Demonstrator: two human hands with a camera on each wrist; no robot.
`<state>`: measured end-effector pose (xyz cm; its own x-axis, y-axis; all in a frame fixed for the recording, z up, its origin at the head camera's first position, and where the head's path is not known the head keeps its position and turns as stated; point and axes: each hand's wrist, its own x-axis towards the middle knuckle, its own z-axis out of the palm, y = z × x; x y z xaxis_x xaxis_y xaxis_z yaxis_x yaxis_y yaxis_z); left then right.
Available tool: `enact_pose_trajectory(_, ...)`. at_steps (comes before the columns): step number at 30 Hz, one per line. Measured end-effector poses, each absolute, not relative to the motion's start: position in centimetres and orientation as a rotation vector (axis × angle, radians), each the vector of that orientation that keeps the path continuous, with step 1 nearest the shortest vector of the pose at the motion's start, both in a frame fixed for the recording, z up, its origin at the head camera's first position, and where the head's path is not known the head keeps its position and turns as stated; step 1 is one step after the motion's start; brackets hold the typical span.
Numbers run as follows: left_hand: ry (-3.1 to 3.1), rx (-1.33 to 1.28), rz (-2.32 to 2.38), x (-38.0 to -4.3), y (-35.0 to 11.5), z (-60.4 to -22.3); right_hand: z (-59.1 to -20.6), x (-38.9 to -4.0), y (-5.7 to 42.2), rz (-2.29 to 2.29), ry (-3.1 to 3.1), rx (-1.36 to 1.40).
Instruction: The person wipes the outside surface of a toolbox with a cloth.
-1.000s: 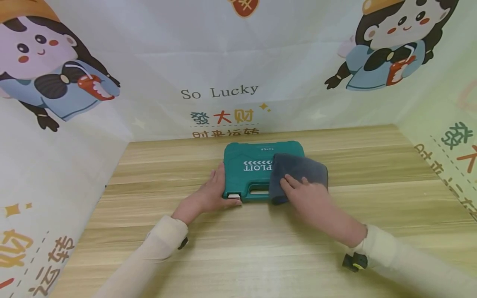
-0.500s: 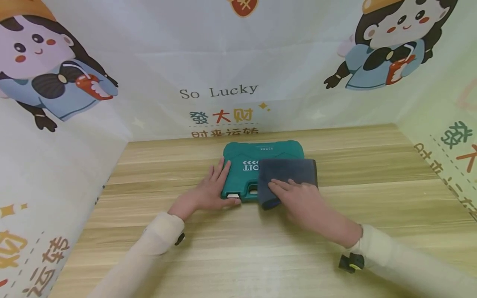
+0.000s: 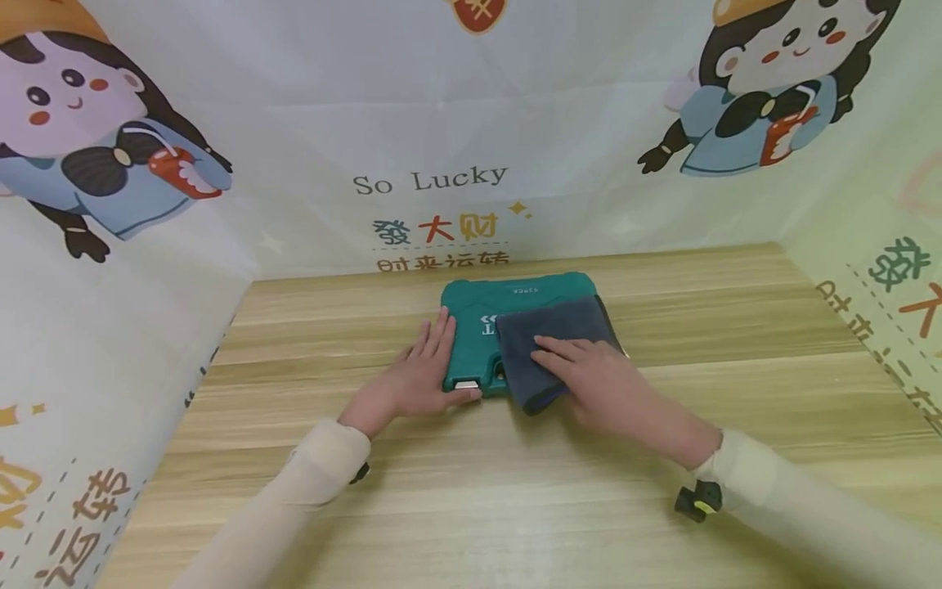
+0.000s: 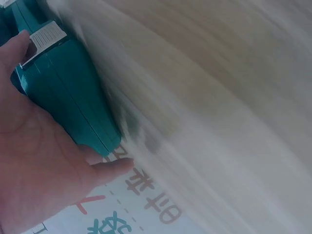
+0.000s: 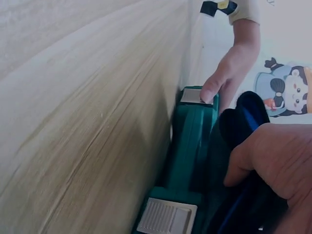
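1. The left hand braces with straight, spread fingers along the left side of the teal hard-shell case, its thumb at the left latch. An accidental lift of that thumb could, I judge, pop the latch and loosen the lid.
2. Between the hands, the case lies flat on the tabletop. Should the left hand slacken, a sideways push from the right could slide or twist the case, as the wood-grain surface looks smooth.
3. Under the right hand, the grey-blue folded cloth covers much of the case and overhangs its near edge. That loose end might snag on the right latch or bunch at the handle opening.
4. The right hand rests on the cloth with extended fingers, its thumb bent against the near fold. Uneven pressure could let the fingers slip off the cloth.
5. Containers: just right of the left hand, the case appears closed along its seam; its contents are hidden.
6. Below the right hand, the cloth's fold shows a blue inner face; whether it wraps anything, I cannot tell.
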<state>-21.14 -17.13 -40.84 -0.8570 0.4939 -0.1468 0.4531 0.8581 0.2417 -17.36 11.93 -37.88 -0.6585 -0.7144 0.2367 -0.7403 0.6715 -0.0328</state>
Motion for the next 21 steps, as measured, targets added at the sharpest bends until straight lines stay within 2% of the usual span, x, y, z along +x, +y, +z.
enact_pose_trajectory(13, 2.805, 0.7, 0.343, -21.3, -16.8, -40.3, -38.7, -19.6, 12.1, 0.18, -2.69, 1.189)
enact_pose_trajectory(21, 2.823, 0.701, 0.255, -21.2, -16.8, -40.0, -38.7, -19.4, 10.7, 0.582, -2.653, 1.288)
